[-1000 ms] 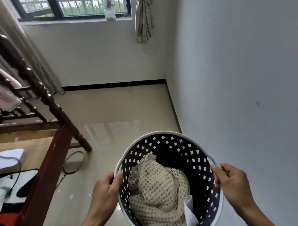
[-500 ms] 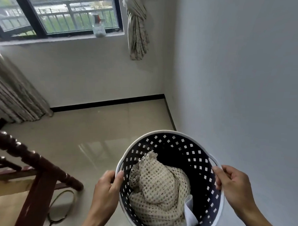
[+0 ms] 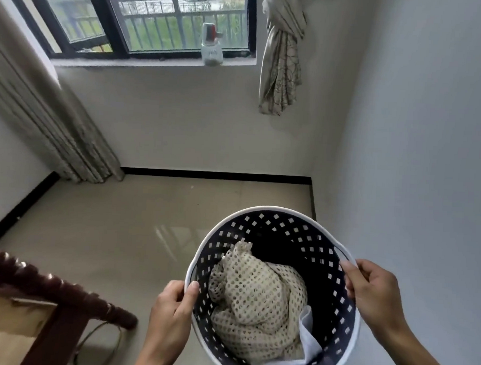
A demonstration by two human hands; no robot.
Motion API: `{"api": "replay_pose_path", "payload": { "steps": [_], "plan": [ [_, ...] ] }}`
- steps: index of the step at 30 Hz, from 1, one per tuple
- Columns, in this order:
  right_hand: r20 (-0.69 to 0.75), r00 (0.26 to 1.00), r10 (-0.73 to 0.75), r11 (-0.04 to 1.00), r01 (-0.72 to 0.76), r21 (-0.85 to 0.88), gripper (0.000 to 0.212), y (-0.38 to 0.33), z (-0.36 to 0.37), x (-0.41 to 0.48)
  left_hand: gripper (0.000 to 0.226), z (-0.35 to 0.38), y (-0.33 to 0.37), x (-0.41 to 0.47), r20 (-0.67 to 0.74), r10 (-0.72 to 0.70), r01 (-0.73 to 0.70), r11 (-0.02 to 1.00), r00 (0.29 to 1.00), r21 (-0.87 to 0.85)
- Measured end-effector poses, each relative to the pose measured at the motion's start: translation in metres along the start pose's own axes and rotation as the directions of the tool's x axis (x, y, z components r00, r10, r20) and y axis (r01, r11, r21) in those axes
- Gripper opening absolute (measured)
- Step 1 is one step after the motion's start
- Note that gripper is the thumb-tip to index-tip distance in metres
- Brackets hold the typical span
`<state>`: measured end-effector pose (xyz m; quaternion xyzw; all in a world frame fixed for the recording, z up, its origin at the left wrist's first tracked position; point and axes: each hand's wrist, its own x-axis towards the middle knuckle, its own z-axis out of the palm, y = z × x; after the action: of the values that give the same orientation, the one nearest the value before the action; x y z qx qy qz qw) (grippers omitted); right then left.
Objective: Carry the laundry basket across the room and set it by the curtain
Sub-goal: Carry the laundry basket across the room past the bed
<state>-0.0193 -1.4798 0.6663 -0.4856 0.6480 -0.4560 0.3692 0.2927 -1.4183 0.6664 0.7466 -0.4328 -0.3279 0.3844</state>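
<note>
Gripping basket (image 3: 263, 211) rim, floor (image 3: 149, 228) open

Open tiled floor (image 3: 154, 233) ahead, bare up to the far wall. Long curtain (image 3: 51, 124) down to the floor in the far left corner, with free floor just beside it. Knotted curtain (image 3: 280, 65) high by the window, clear of the floor. Dark wooden bed frame (image 3: 50, 287) crowding the near left, a cable (image 3: 100, 339) loose beneath. Plain wall (image 3: 427, 163) close along the right.

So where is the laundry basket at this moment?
In the head view the laundry basket is at lower right, held above the floor by the left hand and right hand, beside the right wall.
</note>
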Motion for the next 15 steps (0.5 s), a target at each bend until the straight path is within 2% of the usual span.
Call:
{"api": "replay_pose_path", "payload": {
  "steps": [4, 9, 15],
  "plan": [
    [0.093, 0.995, 0.023, 1.000, -0.022, -0.009, 0.037, -0.001, 0.044, 0.074, 0.035, 0.009, 0.001, 0.081, -0.030, -0.034, 0.033, 0.999, 0.999, -0.021],
    [0.140, 0.989, 0.042, 0.999, -0.040, -0.015, 0.035, -0.017, 0.108, 0.169, 0.042, 0.015, 0.017, 0.195, -0.078, -0.065, 0.061, 0.997, 0.995, -0.046],
    [0.163, 0.987, 0.011, 1.000, -0.014, 0.014, 0.034, -0.063, 0.174, 0.271, 0.031, -0.004, 0.053, 0.314, -0.078, -0.030, 0.026, 0.998, 0.996, -0.051]
  ]
}}
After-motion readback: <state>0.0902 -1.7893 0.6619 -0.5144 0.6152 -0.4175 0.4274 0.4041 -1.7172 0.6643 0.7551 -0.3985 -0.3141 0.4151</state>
